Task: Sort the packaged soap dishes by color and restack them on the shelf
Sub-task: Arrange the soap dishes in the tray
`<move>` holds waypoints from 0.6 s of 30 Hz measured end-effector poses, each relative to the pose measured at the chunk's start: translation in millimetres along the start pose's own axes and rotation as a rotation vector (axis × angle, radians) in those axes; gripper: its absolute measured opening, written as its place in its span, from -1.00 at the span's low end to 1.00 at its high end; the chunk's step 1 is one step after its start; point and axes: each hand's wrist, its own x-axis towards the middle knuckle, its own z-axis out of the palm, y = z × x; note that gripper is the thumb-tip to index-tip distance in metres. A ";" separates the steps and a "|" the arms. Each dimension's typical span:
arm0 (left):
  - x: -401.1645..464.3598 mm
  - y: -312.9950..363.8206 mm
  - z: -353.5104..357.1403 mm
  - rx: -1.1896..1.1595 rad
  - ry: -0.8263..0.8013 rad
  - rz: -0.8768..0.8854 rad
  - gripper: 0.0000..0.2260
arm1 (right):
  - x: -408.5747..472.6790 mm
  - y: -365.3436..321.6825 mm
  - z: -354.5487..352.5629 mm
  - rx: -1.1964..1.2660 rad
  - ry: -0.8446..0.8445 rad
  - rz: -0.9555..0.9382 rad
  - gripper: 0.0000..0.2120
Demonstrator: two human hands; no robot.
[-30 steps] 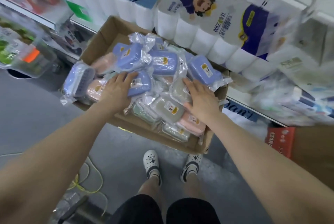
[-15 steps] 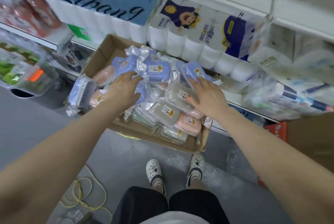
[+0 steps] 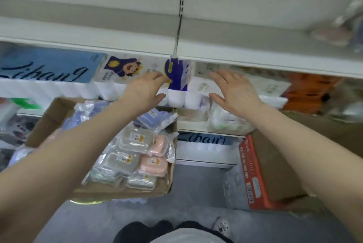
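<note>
Looks like the step here is making room on the shelf (image 3: 255, 60), so I'd say shift the big toilet paper pack (image 3: 137, 77) sideways with flat palms on both ends rather than clawing at the wrap, since that plastic probably tears or slides easily. Below it, the cardboard box (image 3: 49, 117) sits out in front of the lower shelf, and the packaged soap dishes (image 3: 135, 140) are all in there in a mixed heap: grey ones and pink ones toward the near right corner, blue ones further back, so no sorting is done yet by my read. The left hand (image 3: 143, 91) is up at the toilet paper pack, fingers loosely spread and open, gripping nothing, thumb near the purple patch. The right hand (image 3: 233, 91) is the same, an open grip just beside the white pack (image 3: 271, 87). The soap dishes lie well below both hands, untouched, under the left forearm.
</note>
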 end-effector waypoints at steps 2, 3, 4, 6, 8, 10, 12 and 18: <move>33.9 34.8 -5.7 0.009 0.038 0.047 -0.57 | -13.5 40.2 -15.9 -0.035 0.018 0.026 -0.38; 51.6 53.3 -7.6 0.007 0.055 0.063 -0.58 | -21.4 61.1 -23.6 -0.048 0.026 0.038 -0.37; 69.4 72.6 -8.8 0.007 0.068 0.083 -0.58 | -29.7 82.1 -30.7 -0.061 0.037 0.048 -0.37; 104.1 112.6 -7.7 -0.004 0.090 0.138 -0.57 | -48.7 125.6 -42.2 -0.101 0.052 0.073 -0.37; 137.8 152.4 -2.6 -0.025 0.132 0.186 -0.57 | -69.9 169.2 -50.4 -0.150 0.079 0.111 -0.39; 170.0 191.3 3.8 -0.033 0.167 0.232 -0.55 | -92.0 211.0 -56.7 -0.188 0.102 0.163 -0.40; 200.2 228.6 10.0 -0.048 0.176 0.267 -0.53 | -113.7 248.2 -61.3 -0.205 0.098 0.225 -0.40; 279.4 318.9 32.6 -0.095 0.127 0.337 -0.44 | -156.4 348.5 -59.3 -0.213 0.072 0.382 -0.38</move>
